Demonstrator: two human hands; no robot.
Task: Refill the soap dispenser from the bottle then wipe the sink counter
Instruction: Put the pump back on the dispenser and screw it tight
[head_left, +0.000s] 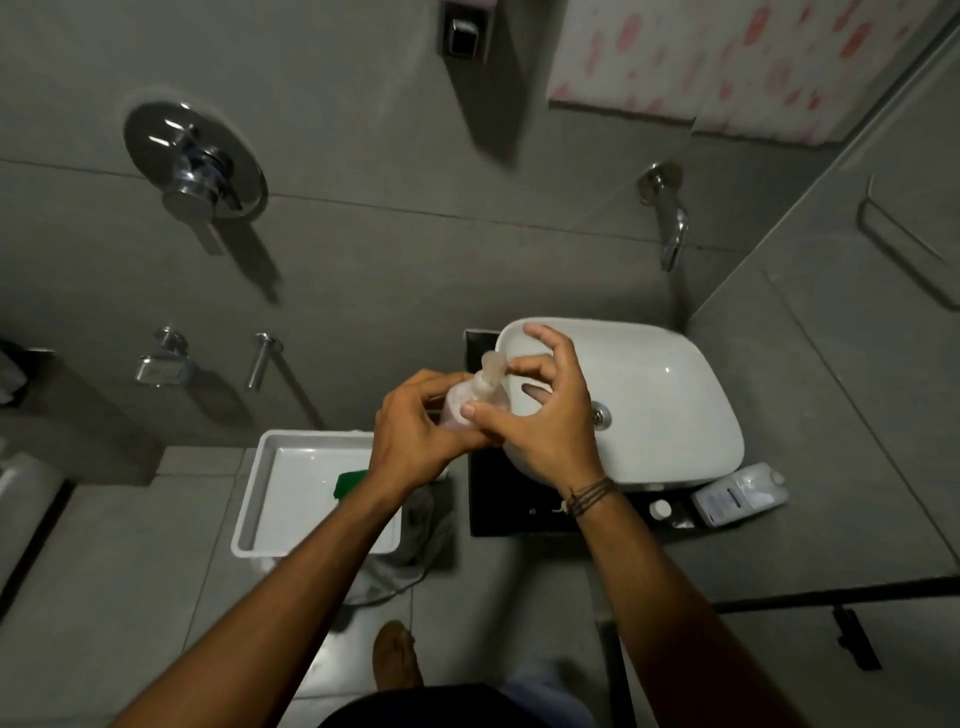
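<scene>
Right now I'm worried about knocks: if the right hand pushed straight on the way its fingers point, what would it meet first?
Probably the dispenser's pump head, right at the right hand fingertips. Beyond lies the basin rim, then the wall; depth is unclear.

Both bare forearms reach forward and meet, the left hand (415, 421) curled closed in a grip, the right hand (545, 415) pinching with thumb and forefinger, other fingers spread, corded wrist.

glossy white sink (670, 395), translucent plastic dispenser (470, 402)
</scene>
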